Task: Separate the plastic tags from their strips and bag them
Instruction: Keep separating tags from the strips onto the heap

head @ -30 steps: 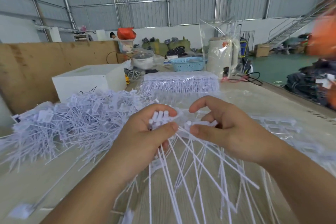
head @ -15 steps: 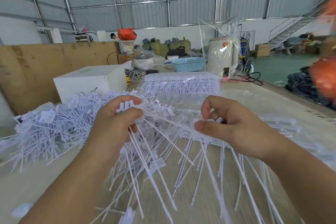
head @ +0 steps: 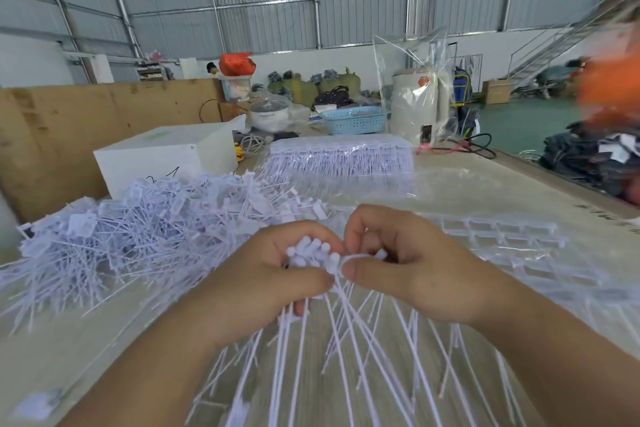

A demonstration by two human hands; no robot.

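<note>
Tags (head: 313, 253) bunched in left hand (head: 263, 277) grip (right hand (head: 408, 267) pinching strip (head: 360, 256))

left hand (head: 263, 284), right hand (head: 412, 270), fingers curled, touching

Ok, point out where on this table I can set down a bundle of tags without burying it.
Bare tabletop lies right of the stacked strips, toward the table's right edge. A smaller bare patch sits at the near left, below the loose tag pile. Crowded: that pile, and the middle under both hands, where tag stems fan out.
</note>
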